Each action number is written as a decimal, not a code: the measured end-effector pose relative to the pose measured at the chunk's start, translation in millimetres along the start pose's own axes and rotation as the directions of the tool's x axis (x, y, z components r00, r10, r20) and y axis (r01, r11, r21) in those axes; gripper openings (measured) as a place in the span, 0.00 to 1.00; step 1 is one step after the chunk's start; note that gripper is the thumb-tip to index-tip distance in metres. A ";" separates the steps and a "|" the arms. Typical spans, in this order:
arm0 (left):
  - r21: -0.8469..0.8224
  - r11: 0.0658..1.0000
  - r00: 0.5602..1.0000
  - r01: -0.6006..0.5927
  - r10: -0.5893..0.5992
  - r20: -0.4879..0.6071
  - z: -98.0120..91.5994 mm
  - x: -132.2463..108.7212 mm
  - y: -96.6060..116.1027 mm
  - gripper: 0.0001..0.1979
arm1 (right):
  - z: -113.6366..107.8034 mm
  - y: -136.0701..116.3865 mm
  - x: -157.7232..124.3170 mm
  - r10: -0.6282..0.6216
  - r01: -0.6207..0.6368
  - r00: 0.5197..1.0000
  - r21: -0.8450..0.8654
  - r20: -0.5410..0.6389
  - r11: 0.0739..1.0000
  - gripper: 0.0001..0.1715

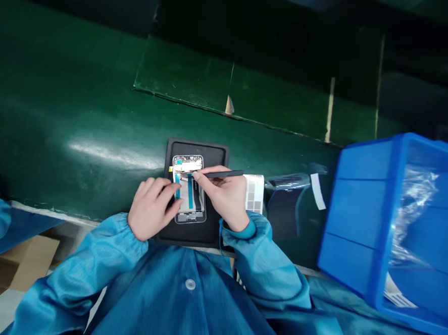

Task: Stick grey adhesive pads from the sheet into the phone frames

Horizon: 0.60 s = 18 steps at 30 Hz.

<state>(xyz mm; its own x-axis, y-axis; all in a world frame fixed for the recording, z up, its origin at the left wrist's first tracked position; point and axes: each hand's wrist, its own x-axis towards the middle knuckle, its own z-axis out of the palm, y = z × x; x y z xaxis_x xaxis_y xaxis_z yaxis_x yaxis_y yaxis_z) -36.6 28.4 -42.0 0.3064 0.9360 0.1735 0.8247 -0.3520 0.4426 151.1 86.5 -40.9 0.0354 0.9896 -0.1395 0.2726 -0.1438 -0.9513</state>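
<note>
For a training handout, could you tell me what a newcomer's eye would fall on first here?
The bright blue plastic bin at the right edge comes first, with clear plastic wrap inside. At centre, on a black mat, the left hand rests on an opened smartphone frame while the right hand holds a slim black tool over it.

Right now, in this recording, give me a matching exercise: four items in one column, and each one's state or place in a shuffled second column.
Items:
1. left hand
2. right hand
3. smartphone frame
4. blue plastic bin

States:
A. holds clear plastic film
B. lies on a black tray
C. pinches a slim black tool
D. rests on the smartphone frame's edge

Pairs: 1-D, 2-C, 3-B, 4-A
</note>
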 end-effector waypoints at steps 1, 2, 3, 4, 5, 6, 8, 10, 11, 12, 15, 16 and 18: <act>0.018 0.999 0.998 0.038 -0.038 -0.040 2.5 2.0 -4.1 0.15 | 0.0 0.1 -0.6 0.001 0.000 1.000 -0.006 0.010 1.000 0.09; 0.028 0.997 0.995 0.067 -0.065 -0.073 5.1 4.0 -7.3 0.15 | 0.0 0.2 -1.1 0.001 -0.001 1.000 -0.012 0.018 1.000 0.09; 0.031 0.996 0.992 0.089 -0.085 -0.097 7.5 5.8 -9.6 0.16 | 0.1 0.3 -1.5 -0.001 0.001 1.000 -0.019 0.024 1.000 0.09; 0.030 0.994 0.989 0.102 -0.098 -0.113 9.7 7.2 -10.9 0.16 | 0.2 0.3 -1.7 -0.004 0.005 1.000 -0.025 0.027 1.000 0.09; 0.029 0.994 0.987 0.109 -0.105 -0.124 11.3 8.4 -11.3 0.17 | 0.3 0.2 -1.7 -0.007 0.008 1.000 -0.029 0.029 1.000 0.08; 0.027 0.993 0.986 0.113 -0.109 -0.130 12.5 9.3 -11.1 0.17 | 0.4 0.2 -1.7 -0.009 0.010 0.999 -0.032 0.031 0.999 0.08; 0.028 0.992 0.984 0.120 -0.115 -0.134 13.8 10.1 -10.1 0.17 | 0.6 -0.1 -1.5 -0.013 0.014 0.999 -0.039 0.035 0.999 0.08; 0.029 0.992 0.984 0.123 -0.119 -0.130 14.1 10.1 -9.4 0.17 | 0.5 -0.5 -1.3 -0.016 0.018 0.999 -0.047 0.042 0.999 0.07; 0.030 0.992 0.985 0.125 -0.120 -0.126 14.2 10.0 -9.4 0.17 | 0.5 -0.7 -1.1 -0.019 0.021 0.999 -0.053 0.044 0.998 0.07; 0.031 0.992 0.985 0.126 -0.121 -0.122 14.3 9.7 -9.7 0.17 | 0.5 -0.9 -1.0 -0.021 0.024 0.999 -0.057 0.046 0.998 0.07; 0.038 0.991 0.985 0.131 -0.126 -0.120 14.9 9.1 -10.8 0.17 | 0.6 -1.3 -0.8 -0.023 0.026 0.999 -0.064 0.048 0.998 0.07; 0.039 0.990 0.985 0.133 -0.127 -0.120 15.0 9.0 -11.0 0.17 | 0.8 -1.3 -0.8 -0.023 0.026 0.999 -0.065 0.048 0.998 0.07; 0.035 0.990 0.985 0.134 -0.129 -0.119 15.2 8.9 -11.1 0.17 | 1.0 -1.3 -0.9 -0.020 0.023 0.999 -0.069 0.047 0.997 0.07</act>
<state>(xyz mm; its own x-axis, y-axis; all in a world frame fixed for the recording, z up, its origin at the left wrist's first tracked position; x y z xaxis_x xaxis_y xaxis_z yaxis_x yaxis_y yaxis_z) -35.8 40.7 -58.7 0.1389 0.9659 0.2185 0.8742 -0.2233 0.4312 149.7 85.8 -39.8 -0.0149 0.9909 -0.1335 0.3394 -0.1206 -0.9329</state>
